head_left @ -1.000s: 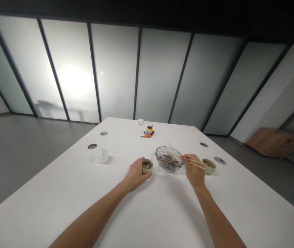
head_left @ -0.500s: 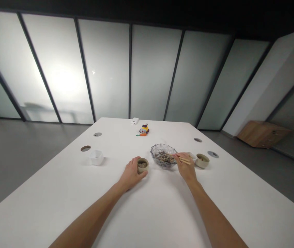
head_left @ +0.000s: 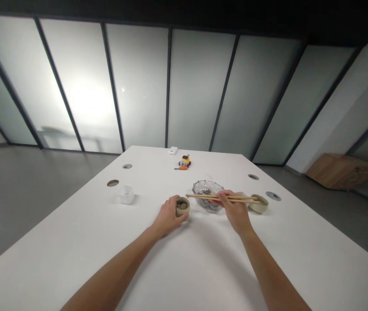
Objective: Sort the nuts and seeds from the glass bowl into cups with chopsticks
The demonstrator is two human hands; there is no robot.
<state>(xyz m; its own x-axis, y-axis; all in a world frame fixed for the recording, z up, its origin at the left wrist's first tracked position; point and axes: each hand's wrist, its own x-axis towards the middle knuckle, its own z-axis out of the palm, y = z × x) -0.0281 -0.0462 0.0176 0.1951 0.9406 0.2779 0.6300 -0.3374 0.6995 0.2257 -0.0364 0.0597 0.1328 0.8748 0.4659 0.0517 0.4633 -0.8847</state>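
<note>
My left hand (head_left: 170, 217) is wrapped round the near side of a small beige cup (head_left: 184, 212), which holds dark, seed-like bits (head_left: 181, 206). In my right hand (head_left: 235, 211) is a pair of wooden chopsticks (head_left: 206, 196), held nearly level. Their tips reach left to the rim of the cup, and a tiny dark piece seems to be at them. Beneath the chopsticks stands a clear faceted glass bowl (head_left: 198, 186) with more of the dark bits, partly hidden by the sticks and my hand.
Right of my right hand sits another beige cup (head_left: 258, 208), with a white container (head_left: 241, 194) partly hidden beside it. A white plastic tub (head_left: 126, 195) stands left. Farther back are a toy car (head_left: 184, 161), a toy carrot (head_left: 181, 168) and a white device (head_left: 172, 150). Round holes (head_left: 113, 183) pierce the tabletop.
The chopsticks have lifted out of the glass bowl and swung left, so their tips are now by the cup. My left hand keeps its hold. The view has shifted slightly.
</note>
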